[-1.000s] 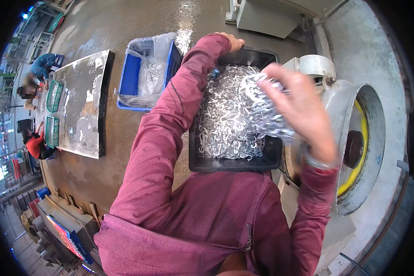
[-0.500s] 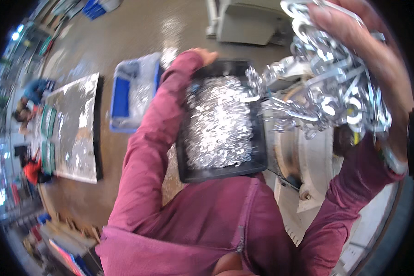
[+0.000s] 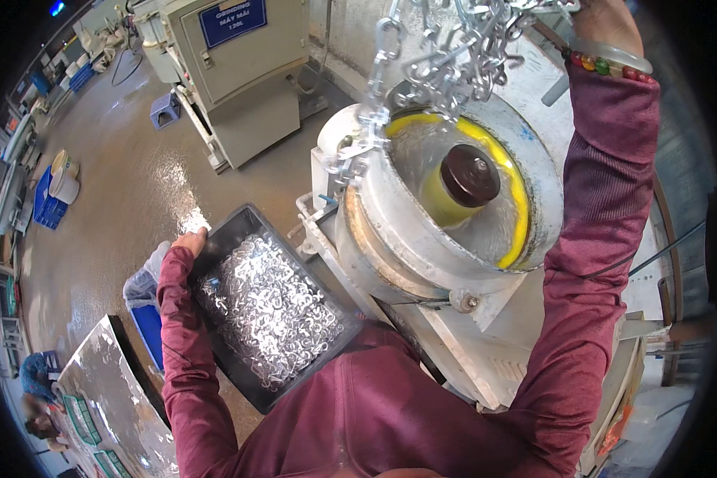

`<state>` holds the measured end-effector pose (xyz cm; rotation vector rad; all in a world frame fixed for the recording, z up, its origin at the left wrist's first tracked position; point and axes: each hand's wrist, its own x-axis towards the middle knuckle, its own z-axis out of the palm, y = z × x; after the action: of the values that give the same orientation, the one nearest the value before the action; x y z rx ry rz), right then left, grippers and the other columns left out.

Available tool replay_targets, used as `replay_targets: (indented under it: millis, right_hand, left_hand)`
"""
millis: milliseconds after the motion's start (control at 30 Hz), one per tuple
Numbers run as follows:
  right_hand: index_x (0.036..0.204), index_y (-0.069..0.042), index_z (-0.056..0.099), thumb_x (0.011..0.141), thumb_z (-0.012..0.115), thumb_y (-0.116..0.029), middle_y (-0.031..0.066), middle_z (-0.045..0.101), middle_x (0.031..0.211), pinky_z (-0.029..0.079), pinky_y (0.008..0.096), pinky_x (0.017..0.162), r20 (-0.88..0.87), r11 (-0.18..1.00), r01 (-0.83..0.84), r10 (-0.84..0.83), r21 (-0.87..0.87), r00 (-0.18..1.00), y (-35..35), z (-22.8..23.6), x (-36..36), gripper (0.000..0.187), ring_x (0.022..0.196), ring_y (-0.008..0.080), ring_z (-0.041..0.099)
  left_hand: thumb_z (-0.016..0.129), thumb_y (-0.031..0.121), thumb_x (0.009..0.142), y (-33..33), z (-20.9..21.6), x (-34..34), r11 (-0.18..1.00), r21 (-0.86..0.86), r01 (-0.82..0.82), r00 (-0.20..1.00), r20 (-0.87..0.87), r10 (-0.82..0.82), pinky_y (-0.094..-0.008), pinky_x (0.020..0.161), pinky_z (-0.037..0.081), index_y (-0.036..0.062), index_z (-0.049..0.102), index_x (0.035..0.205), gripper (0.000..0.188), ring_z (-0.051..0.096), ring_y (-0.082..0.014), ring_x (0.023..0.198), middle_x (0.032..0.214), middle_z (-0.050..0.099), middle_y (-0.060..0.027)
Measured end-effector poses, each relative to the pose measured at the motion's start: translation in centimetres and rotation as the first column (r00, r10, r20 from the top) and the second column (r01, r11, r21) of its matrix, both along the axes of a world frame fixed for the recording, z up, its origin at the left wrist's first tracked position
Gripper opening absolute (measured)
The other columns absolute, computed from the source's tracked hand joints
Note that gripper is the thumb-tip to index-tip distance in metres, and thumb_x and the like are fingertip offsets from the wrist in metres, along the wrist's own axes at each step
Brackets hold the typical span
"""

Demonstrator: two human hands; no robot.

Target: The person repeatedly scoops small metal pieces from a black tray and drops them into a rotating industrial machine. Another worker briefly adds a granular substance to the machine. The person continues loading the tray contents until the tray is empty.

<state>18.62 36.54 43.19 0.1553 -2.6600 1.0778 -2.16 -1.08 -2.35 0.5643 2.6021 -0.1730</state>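
Observation:
My left hand is closed over the far left corner of a black plastic tray, which leans against my waist. Many small, shiny, S-shaped metal hooks fill it. At the upper right, my right hand is raised, its fingers partly cut off by the picture's edge. It grips a tangled bunch of linked metal hooks, with strands dangling over the rim of a round machine tub. Inside that tub are a yellow lining and a centre post with a dark cap.
A grey machine cabinet stands beyond the tray on the wet floor. To the left are a blue crate with clear plastic and a low metal-topped table. Another person is near that table. Cables run at the right.
My view has swung right, bringing the round tub into full sight. My right hand has carried the bunch of hooks over the tub's edge. My left hand stays on the tray.

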Motion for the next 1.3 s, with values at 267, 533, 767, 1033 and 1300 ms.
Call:
replay_targets:
  millis: [267,533,767,1033,1300]
  right_hand:
    - [0.086,-0.003,0.067,0.078,0.069,-0.016,0.0031,0.066,0.076,0.044,0.0198,0.047,0.240,0.975,0.219,-0.221,0.036,0.945,10.5,-3.8,-0.9,0.016,0.056,0.0064,0.057]
    - [0.081,-0.005,0.059,0.086,0.058,-0.019,0.0021,0.059,0.073,0.049,0.0243,0.044,0.397,0.924,0.300,-0.190,-0.238,0.898,15.3,-22.1,-3.9,0.015,0.056,0.0086,0.052]
    - [0.074,-0.003,0.056,0.084,0.061,-0.012,0.0029,0.055,0.068,0.040,0.0240,0.040,0.233,0.767,0.458,-0.394,-0.449,0.889,22.6,-22.8,-9.4,0.015,0.053,0.0092,0.049]
    - [0.074,-0.005,0.061,0.064,0.064,0.001,0.0100,0.061,0.069,0.047,0.0364,0.062,-0.171,0.646,0.762,-0.746,0.047,0.643,29.3,-27.6,-9.2,0.013,0.067,0.0259,0.060]
    - [0.079,-0.009,0.066,0.067,0.057,-0.001,0.0188,0.064,0.084,0.048,0.0392,0.077,-0.146,0.547,0.761,-0.770,0.348,0.621,35.6,-28.5,0.0,0.018,0.086,0.0348,0.062]
  left_hand:
    - [0.025,0.033,0.090,0.1,1.0,0.2,0.999,0.021,-0.033,0.999,0.012,0.032,-0.0487,0.089,0.041,0.0095,0.053,0.109,0.041,0.054,-0.0432,0.104,0.111,0.056,-0.0262]
    - [0.025,0.035,0.091,-1.3,1.6,0.9,0.999,-0.021,-0.037,0.999,-0.005,0.037,-0.0491,0.087,0.041,0.0093,0.051,0.106,0.039,0.054,-0.0441,0.101,0.107,0.057,-0.0270]
    - [0.028,0.029,0.091,-3.7,-0.3,0.8,0.997,-0.016,-0.077,0.997,-0.024,0.076,-0.0502,0.083,0.044,0.0122,0.048,0.109,0.032,0.056,-0.0445,0.096,0.102,0.058,-0.0278]
    - [0.029,0.028,0.092,-5.4,-1.6,1.6,0.994,-0.100,-0.046,0.998,-0.045,0.042,-0.0521,0.079,0.046,0.0135,0.044,0.107,0.026,0.057,-0.0453,0.093,0.096,0.060,-0.0263]
    - [0.027,0.030,0.093,-7.3,-3.7,0.1,0.987,-0.142,-0.076,0.997,0.013,0.078,-0.0521,0.081,0.045,0.0157,0.043,0.111,0.028,0.056,-0.0451,0.097,0.105,0.058,-0.0259]
